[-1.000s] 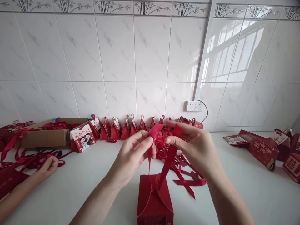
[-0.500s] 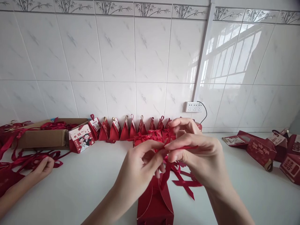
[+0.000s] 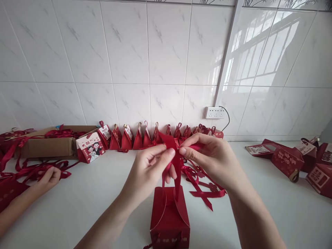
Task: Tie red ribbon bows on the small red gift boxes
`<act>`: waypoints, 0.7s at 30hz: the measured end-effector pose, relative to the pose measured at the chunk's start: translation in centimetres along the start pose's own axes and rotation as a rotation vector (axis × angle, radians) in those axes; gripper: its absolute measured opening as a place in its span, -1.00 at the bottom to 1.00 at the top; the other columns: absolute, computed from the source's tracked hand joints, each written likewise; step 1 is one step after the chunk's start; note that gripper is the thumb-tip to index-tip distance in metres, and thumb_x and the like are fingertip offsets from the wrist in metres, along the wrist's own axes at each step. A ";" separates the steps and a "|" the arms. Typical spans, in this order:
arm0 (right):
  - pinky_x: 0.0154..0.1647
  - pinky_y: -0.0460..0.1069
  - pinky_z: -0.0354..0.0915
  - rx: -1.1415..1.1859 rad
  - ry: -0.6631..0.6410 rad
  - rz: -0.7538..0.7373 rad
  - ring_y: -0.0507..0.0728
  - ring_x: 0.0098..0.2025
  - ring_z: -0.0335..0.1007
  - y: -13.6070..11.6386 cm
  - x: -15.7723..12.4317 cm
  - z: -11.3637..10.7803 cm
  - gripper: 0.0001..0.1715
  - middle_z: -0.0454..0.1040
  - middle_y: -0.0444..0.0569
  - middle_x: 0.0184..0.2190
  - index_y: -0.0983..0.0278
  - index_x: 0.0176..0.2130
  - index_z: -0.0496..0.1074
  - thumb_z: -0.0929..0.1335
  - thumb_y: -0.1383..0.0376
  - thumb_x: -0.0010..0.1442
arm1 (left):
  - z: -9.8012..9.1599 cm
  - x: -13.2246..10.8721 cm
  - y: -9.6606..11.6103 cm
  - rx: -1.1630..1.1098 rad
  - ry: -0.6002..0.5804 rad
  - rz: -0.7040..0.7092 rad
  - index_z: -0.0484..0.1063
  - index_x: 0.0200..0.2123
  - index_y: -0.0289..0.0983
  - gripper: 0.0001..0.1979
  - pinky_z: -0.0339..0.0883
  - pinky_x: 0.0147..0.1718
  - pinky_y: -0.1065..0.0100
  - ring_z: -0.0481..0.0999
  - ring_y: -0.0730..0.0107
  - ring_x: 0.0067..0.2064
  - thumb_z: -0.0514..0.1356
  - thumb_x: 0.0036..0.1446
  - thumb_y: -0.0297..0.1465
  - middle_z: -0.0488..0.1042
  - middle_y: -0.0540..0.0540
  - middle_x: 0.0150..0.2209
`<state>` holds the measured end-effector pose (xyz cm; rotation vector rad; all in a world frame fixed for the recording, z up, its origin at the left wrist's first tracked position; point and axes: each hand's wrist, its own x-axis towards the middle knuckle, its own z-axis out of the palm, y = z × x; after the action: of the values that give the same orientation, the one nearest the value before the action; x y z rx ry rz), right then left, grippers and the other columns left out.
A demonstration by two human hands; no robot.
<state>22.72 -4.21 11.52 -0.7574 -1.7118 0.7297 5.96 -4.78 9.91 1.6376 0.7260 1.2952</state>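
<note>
Two bare hands meet above a red box [image 3: 169, 211] on a pale bench [image 3: 103, 211], the box standing directly below and between them. The left hand [image 3: 151, 166] pinches a red ribbon [image 3: 177, 169] between thumb and fingers; the right hand [image 3: 207, 152] pinches the same ribbon close beside it, a band running down from the fingers to the curved flaps on the box top. Just beyond the right hand lie loose ribbon strips [image 3: 204, 194]. Behind both hands, a row of peaked boxes [image 3: 128, 140] lines the tiled wall [image 3: 129, 52]. Well left of the left hand, a co-worker's hand [image 3: 50, 176] rests at tangled ribbons [image 3: 33, 170], near a cardboard carton [image 3: 46, 148]. Well right of the right hand are more red boxes [image 3: 286, 160].
</note>
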 end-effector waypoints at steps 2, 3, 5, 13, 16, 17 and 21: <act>-0.46 -0.12 0.34 -0.082 0.050 -0.036 0.02 -0.43 0.42 -0.3 -0.2 -0.2 -0.78 0.47 -0.11 -0.48 0.27 -0.40 0.48 0.45 0.16 0.10 | -0.2 0.4 -0.4 -0.098 0.042 0.007 0.41 -0.44 -0.29 -0.78 0.28 -0.56 0.56 0.39 0.58 -0.54 0.16 0.18 -0.28 0.41 0.03 -0.57; -0.45 -0.12 0.34 -0.130 0.058 -0.069 0.02 -0.43 0.42 -0.5 -0.4 -0.2 -0.82 0.48 -0.11 -0.48 0.26 -0.40 0.48 0.44 0.19 0.12 | -0.3 0.6 -0.6 -0.166 0.057 0.002 0.43 -0.42 -0.28 -0.80 0.31 -0.52 0.56 0.41 0.58 -0.51 0.18 0.17 -0.29 0.43 0.02 -0.53; -0.40 -0.12 0.34 -0.227 -0.003 -0.144 0.02 -0.40 0.41 -1.1 -0.8 -0.2 -0.90 0.49 -0.12 -0.44 0.24 -0.36 0.49 0.42 0.25 0.14 | -0.3 1.0 -0.9 -0.304 0.070 -0.018 0.47 -0.37 -0.27 -0.85 0.35 -0.45 0.54 0.42 0.57 -0.45 0.19 0.16 -0.32 0.46 0.00 -0.45; -0.38 -0.09 0.35 -0.122 -0.146 -0.070 0.05 -0.41 0.42 -0.7 -0.5 -0.5 -0.61 0.50 -0.08 -0.45 0.27 -0.40 0.47 0.35 0.00 0.17 | -1.1 1.1 -1.3 -0.235 0.020 0.032 0.50 -0.36 -0.27 -0.84 0.31 -0.41 0.53 0.40 0.55 -0.42 0.20 0.15 -0.31 0.42 0.00 -0.49; -0.31 -0.09 0.36 -0.047 -0.313 0.030 0.06 -0.31 0.45 0.4 0.3 -0.2 -0.70 0.51 -0.10 -0.35 0.25 -0.29 0.41 0.45 0.11 0.08 | -1.3 0.8 -1.2 -0.133 -0.038 0.108 0.49 -0.38 -0.28 -0.82 0.30 -0.44 0.48 0.40 0.50 -0.43 0.17 0.18 -0.31 0.42 -0.03 -0.48; -0.27 -0.09 0.37 0.003 -0.374 0.056 0.06 -0.28 0.45 0.7 0.4 0.0 -0.70 0.51 -0.11 -0.33 0.25 -0.26 0.38 0.46 0.14 0.07 | -1.4 0.8 -1.1 -0.100 -0.058 0.128 0.49 -0.38 -0.28 -0.82 0.31 -0.43 0.46 0.41 0.49 -0.43 0.16 0.18 -0.32 0.43 -0.04 -0.47; -0.40 -0.12 0.32 0.055 -0.411 0.155 0.00 -0.39 0.39 1.4 0.6 0.6 -0.73 0.43 -0.19 -0.44 0.23 -0.25 0.29 0.44 0.26 0.09 | -1.8 0.7 -0.4 -0.001 -0.116 0.150 0.52 -0.29 -0.27 -0.79 0.33 -0.41 0.41 0.44 0.43 -0.39 0.12 0.21 -0.31 0.47 -0.08 -0.42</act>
<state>22.23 -3.00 10.65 -0.7428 -2.0042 1.0941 4.42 -3.49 9.88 1.7784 0.5402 1.2921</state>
